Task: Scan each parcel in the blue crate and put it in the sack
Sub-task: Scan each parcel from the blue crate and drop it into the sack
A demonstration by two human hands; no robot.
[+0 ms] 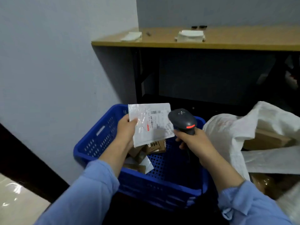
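Note:
My left hand [125, 129] grips a flat white parcel [150, 123] by its left edge, label side up, above the blue crate [97, 135]. In my right hand [192, 140] is a dark handheld scanner [182, 120] with a red stripe; I hold it by the handle, and its head lies over the parcel's right edge. Several brown cardboard parcels [155, 146] and a white one [146, 164] lie in the crate under my hands. The white sack [227, 130] stands open to the right of the crate, with a brown box [266, 140] inside.
A wooden-topped table [194, 42] with a dark frame stands behind the crate, with white folded items on it. A pale wall is on the left. A dark skirting strip [24, 163] runs low on the left. More brown packaging [263, 182] lies under the sack at the right.

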